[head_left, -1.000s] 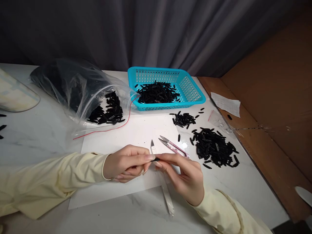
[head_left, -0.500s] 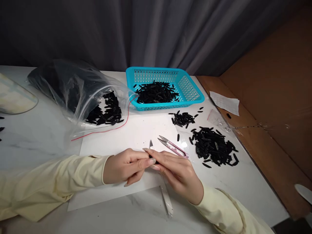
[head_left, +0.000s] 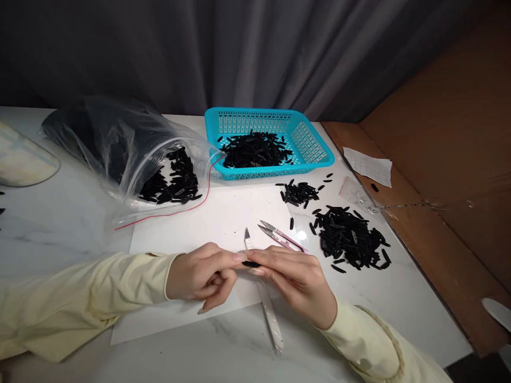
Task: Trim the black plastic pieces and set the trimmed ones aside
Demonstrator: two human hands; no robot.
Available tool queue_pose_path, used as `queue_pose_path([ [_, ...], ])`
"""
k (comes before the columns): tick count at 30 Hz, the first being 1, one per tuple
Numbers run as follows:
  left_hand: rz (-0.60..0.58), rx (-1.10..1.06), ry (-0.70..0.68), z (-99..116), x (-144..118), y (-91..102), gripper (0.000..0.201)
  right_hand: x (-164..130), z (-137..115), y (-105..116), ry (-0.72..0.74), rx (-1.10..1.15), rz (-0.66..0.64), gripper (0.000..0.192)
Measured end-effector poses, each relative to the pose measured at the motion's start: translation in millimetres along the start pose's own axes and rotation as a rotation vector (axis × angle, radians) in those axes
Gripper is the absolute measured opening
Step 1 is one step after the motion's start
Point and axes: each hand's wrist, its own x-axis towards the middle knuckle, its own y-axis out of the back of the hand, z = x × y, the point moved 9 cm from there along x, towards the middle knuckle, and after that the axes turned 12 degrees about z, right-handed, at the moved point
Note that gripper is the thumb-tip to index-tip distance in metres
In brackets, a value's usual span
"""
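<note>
The right hand [head_left: 299, 279] has its fingers pinched on a slim black piece [head_left: 250, 264], which lies between the two hands above a white paper sheet [head_left: 159, 239]; the left hand [head_left: 207, 274] meets its near end with the thumb, though I cannot tell whether it grips too. So little of the piece offers a hold that an uneven push could flick it loose. Beneath the hands runs a craft knife [head_left: 271, 319], blade bare and pointing away; a dropped wrist might knock or meet its edge. Just beside it, thread snips [head_left: 275, 234] lie with their points parted, a snag for knuckles. Farther right, a loose pile [head_left: 347, 239] on the tabletop [head_left: 64, 234] could scatter under a careless sleeve, and beyond, the gaping zip bag [head_left: 128, 133] might spill if tugged.
</note>
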Motion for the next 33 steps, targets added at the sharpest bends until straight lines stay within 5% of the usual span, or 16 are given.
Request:
queue_pose_path([
  [18,0.01,0.003,0.023,-1,0,0.8,0.058,-2,3,-2,-0.019,0.013,-0.025,0.024],
  [33,0.051,-0.055,-0.142,8,3,2.2,0.061,-2,-1,-3,0.02,-0.035,-0.062,0.026],
])
